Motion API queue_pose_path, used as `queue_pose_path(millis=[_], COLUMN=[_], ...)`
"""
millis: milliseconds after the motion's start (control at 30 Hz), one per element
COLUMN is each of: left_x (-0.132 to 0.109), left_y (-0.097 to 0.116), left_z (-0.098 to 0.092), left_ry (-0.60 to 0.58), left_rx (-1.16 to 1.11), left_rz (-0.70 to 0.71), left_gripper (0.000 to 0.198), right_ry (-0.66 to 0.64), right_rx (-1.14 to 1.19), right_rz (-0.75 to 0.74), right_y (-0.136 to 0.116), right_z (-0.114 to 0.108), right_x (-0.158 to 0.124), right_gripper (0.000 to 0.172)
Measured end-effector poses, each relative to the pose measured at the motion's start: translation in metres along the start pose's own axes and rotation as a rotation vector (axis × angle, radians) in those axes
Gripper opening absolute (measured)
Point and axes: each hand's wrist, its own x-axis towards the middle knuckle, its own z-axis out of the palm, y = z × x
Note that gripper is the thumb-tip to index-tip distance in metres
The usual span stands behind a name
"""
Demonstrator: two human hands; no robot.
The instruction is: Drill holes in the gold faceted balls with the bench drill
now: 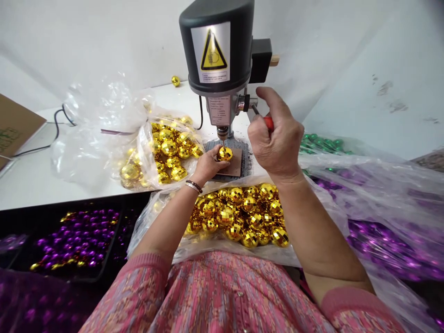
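My left hand pinches a shiny gold faceted ball on a brown board that lies on the base of a small drill press. The drill bit points down at the top of the ball; whether it has gone in I cannot tell. Up at the right, my right hand is closed around the red-knobbed feed lever, its index finger sticking out. Dark specks are scattered on the table around the base.
Gold balls fill a clear plastic bag left of the press. Another bag of gold balls lies before my body. Purple balls sit in a black tray at left. Purple and green balls lie under plastic at right.
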Motion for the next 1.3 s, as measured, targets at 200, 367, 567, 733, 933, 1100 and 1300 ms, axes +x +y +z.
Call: queue_pose_path(millis=[200, 367, 567, 733, 933, 1100, 1300], left_x=[0.000, 0.000, 0.001, -0.001, -0.003, -0.004, -0.027], left_y=[0.000, 0.001, 0.000, 0.002, 0.004, 0.002, -0.011], left_z=[0.001, 0.002, 0.003, 0.003, 0.002, 0.001, -0.020], left_ry=[0.021, 0.011, 0.005, 0.000, 0.004, 0.006, 0.015], left_rx=[0.039, 0.064, 0.076, 0.034, -0.013, -0.108, -0.093], left_rz=[0.013, 0.018, 0.028, 0.021, -0.009, 0.003, 0.067], left_gripper=[0.077, 0.077, 0.077, 0.078, 0.080, 0.074, 0.064], right_ry=[-0.017, -0.025, 0.028, 0.106, 0.128, 0.114, 0.204], right_rx=[0.000, -0.023, -0.013, -0.058, 0.003, 0.152, 0.206], right_rz=[0.025, 0.027, -0.043, -0.111, -0.161, -0.004, 0.071], right_y=[0.004, 0.007, 0.017, 0.030, 0.036, 0.008, -0.012], right_z=[0.005, 0.007, 0.014, 0.021, 0.027, 0.016, 0.012], right_x=[-0.008, -0.013, -0.019, -0.030, -0.040, 0.005, 0.037], right_gripper=[0.044, 0.041, 0.045, 0.047, 0.042, 0.041, 0.037])
